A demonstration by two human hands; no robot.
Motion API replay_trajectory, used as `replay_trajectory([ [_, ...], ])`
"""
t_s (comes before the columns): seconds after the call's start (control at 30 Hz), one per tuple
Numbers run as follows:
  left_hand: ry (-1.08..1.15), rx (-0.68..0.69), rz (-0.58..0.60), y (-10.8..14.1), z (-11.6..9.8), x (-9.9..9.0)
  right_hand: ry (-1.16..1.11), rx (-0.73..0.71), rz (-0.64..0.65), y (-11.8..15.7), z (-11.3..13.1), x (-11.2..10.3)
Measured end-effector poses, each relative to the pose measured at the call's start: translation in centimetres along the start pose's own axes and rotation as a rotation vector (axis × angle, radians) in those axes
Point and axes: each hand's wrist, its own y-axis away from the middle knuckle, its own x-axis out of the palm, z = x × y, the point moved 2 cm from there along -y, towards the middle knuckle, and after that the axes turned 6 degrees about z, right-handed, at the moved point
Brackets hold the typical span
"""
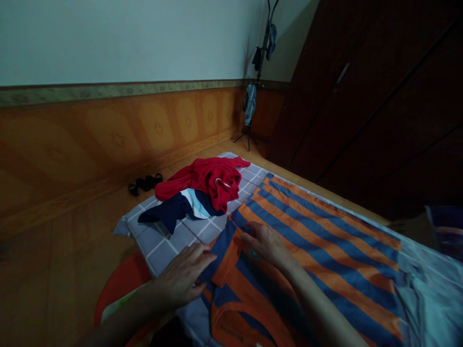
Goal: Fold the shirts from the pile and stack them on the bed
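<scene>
On my feed, the work in hand looks like flattening cloth. The left hand (pixel 183 274) lies palm down, fingers spread wide and holding nothing, at the edge of an orange-and-blue striped shirt (pixel 325 255). The right hand (pixel 265 243) rests further in, its fingers (pixel 249 231) lightly curled on the fabric; from this angle, I cannot tell whether they pinch a fold or only press. Between the hands, an orange-and-blue flap (pixel 224 260) of the shirt seems turned over, and a round orange collar (pixel 231 323) sits nearest me at the bottom of the view. The shirt lies spread across grey checked bedding (pixel 162 255), with a crumpled pale sheet (pixel 427 289) along its far side. Beyond it on the bedding are a red garment (pixel 206 180) and a navy-and-white garment (pixel 173 209), touching each other. As I read it, the flap needs evening out, and the next move calls for the left fingers to close on the shirt's edge, since that hand has no grip on it.
</scene>
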Motion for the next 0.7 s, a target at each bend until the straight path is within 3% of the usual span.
replay_trajectory([
  [0.13,-0.026,-0.062,-0.143,0.5,2.0,1.1,0.025,0.056,0.025,-2.8,0.1,1.3],
  [0.3,-0.013,-0.104,-0.21,0.5,2.9,1.7,0.008,0.088,-0.02,-3.2,-0.3,2.1],
  [0.7,-0.027,-0.385,-0.08,1.4,3.4,1.6,0.039,0.078,-0.154,-2.0,0.1,2.5],
])
